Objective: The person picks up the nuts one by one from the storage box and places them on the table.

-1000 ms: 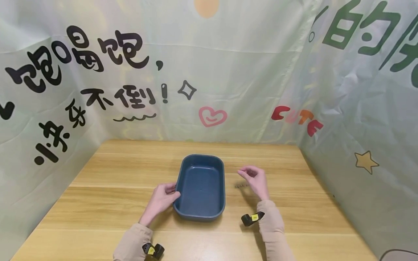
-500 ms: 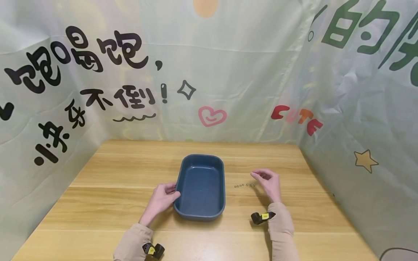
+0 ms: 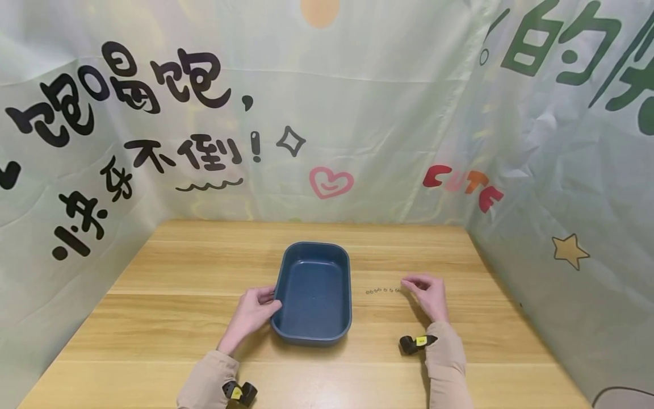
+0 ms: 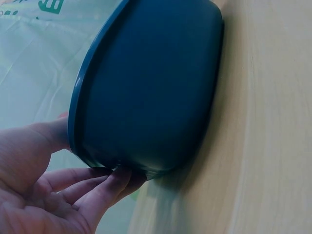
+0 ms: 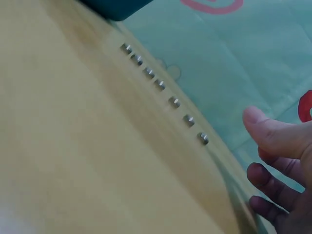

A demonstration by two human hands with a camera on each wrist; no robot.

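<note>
A deep blue plastic bin stands on the wooden table, its inside bare. My left hand grips its left wall, thumb over the rim and fingers against the outside. The left wrist view shows those fingers under the bin's outer wall. To the right of the bin, several small metal nuts lie in a row. My right hand hovers just past the row's right end. Its thumb and fingers are loosely bent, and nothing shows between them.
The wooden table reaches back to a printed cloth, with more cloth at both sides. A small black wrist camera is strapped on the right sleeve, and another on the left.
My right hand has moved right from above the row and then lower, uncovering the nuts at the row's right end. The left hand and the bin have stayed put.
</note>
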